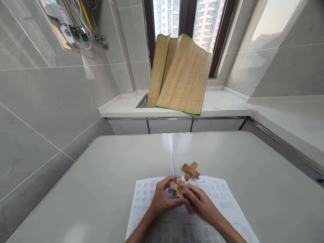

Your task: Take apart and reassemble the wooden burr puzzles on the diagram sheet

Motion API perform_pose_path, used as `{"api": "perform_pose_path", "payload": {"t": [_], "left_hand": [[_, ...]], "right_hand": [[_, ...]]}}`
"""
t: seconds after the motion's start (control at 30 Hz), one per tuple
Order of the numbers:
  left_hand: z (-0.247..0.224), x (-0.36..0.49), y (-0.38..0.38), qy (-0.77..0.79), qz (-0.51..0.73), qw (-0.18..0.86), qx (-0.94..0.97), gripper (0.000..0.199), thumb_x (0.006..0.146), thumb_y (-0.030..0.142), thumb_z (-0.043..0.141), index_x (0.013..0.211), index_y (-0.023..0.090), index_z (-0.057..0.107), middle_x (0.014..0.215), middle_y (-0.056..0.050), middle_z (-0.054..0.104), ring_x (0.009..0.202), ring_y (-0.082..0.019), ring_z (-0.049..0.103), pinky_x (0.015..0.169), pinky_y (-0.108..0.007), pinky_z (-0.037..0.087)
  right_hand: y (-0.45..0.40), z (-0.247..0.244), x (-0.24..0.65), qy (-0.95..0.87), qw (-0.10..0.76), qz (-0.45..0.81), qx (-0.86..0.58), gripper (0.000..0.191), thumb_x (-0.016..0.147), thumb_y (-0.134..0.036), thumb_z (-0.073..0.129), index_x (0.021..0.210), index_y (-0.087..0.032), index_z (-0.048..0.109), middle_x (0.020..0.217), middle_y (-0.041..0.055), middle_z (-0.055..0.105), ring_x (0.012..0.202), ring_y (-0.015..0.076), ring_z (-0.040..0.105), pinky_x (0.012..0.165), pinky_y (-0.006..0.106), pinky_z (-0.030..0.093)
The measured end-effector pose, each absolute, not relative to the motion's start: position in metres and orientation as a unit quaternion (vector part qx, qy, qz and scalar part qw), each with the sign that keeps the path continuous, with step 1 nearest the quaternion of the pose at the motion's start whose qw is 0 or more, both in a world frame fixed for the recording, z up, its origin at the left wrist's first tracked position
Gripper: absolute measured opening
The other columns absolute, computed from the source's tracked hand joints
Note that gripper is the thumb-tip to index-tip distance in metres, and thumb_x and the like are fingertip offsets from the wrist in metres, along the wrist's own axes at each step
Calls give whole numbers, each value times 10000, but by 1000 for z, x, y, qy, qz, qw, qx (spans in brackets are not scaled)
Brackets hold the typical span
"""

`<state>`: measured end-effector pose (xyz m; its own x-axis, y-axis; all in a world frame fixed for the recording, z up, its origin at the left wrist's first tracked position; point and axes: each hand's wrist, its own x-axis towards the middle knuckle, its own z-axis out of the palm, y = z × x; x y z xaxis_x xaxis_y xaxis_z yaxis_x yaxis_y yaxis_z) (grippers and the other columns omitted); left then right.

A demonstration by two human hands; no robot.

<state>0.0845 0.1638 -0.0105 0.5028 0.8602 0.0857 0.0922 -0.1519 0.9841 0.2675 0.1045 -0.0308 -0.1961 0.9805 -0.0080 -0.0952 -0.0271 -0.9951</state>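
Observation:
A light wooden burr puzzle (179, 188), made of interlocking blocks, is held between my hands above a printed sheet. My left hand (165, 195) grips it from the left, with the fingers over its far side and the thumb along its near side. Closed on the puzzle's right side is my right hand (197, 199), thumb and fingertips pressed at its edge. Just beyond the hands, a darker wooden puzzle (191, 170) of crossed flat pieces lies on the table. Parts of the held puzzle are hidden behind my fingers.
The paper sheet (144, 199) with small diagrams lies on the white folding table (106, 168), whose seam runs down the middle. Behind stands a counter (222, 101) with a folded bamboo mat (184, 74) against the window. Tiled walls rise on both sides.

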Motion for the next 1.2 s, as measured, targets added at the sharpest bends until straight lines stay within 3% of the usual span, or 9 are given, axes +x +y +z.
{"api": "perform_pose_path", "payload": {"t": [0.17, 0.3, 0.43, 0.53, 0.63, 0.8, 0.93, 1.07, 1.2], "left_hand": [[-10, 85, 165, 361, 365, 531, 675, 598, 591, 438, 951, 1074, 185, 704, 871, -34, 717, 806, -211, 650, 769, -294, 518], [-13, 85, 164, 356, 372, 528, 676, 624, 593, 420, 954, 1116, 185, 709, 887, -26, 725, 822, -212, 662, 782, -297, 529], [-16, 84, 163, 328, 358, 553, 677, 716, 605, 370, 966, 1248, 208, 697, 1109, -73, 765, 1029, -280, 707, 944, -353, 548], [-15, 83, 161, 305, 344, 560, 689, 769, 605, 336, 976, 1307, 234, 680, 1299, -91, 723, 1213, -329, 661, 1086, -412, 504], [-10, 83, 159, 281, 316, 568, 706, 755, 696, 310, 931, 1389, 255, 638, 1401, -89, 672, 1327, -336, 598, 1171, -447, 445], [-7, 83, 157, 249, 307, 613, 684, 766, 854, 290, 810, 1543, 273, 478, 1550, -109, 544, 1443, -324, 496, 1219, -464, 387], [-15, 84, 159, 273, 313, 637, 650, 884, 730, 349, 917, 1506, 244, 507, 1480, -128, 591, 1368, -339, 552, 1185, -453, 411], [-19, 85, 161, 311, 312, 633, 637, 768, 718, 397, 918, 1391, 192, 609, 1305, -128, 691, 1255, -334, 617, 1122, -434, 452], [-17, 85, 160, 319, 324, 617, 642, 704, 720, 360, 908, 1352, 202, 642, 1263, -108, 709, 1212, -318, 639, 1091, -406, 471]], "right_hand": [[103, -30, 266, -524, 463, 585, -410, 440, 1029, -610, 521, 850, -212, 579, 562, -56, 519, 508, 128, 470, 555, 266, 374], [104, -35, 268, -498, 473, 621, -377, 431, 1037, -585, 526, 832, -208, 554, 595, -54, 519, 514, 119, 484, 569, 263, 399], [104, -46, 267, -401, 483, 705, -329, 466, 995, -587, 584, 737, -207, 506, 606, -72, 441, 429, 79, 418, 463, 235, 336], [104, -56, 267, -290, 475, 779, -290, 511, 943, -622, 607, 664, -217, 468, 514, -105, 330, 344, 55, 291, 374, 214, 224], [105, -63, 268, -211, 445, 829, -265, 534, 889, -629, 658, 623, -228, 427, 460, -130, 254, 309, 38, 187, 340, 204, 153], [107, -62, 269, -202, 465, 825, -248, 524, 928, -616, 617, 628, -215, 461, 460, -117, 303, 307, 43, 233, 353, 203, 184], [105, -59, 266, -210, 491, 806, -255, 463, 954, -564, 615, 691, -191, 539, 512, -98, 376, 339, 49, 321, 392, 203, 250], [105, -57, 264, -230, 497, 795, -260, 450, 949, -573, 622, 736, -178, 589, 514, -96, 377, 354, 59, 337, 399, 207, 260], [104, -56, 263, -246, 497, 790, -262, 461, 971, -573, 592, 738, -174, 597, 528, -90, 371, 380, 67, 349, 418, 214, 278]]}}
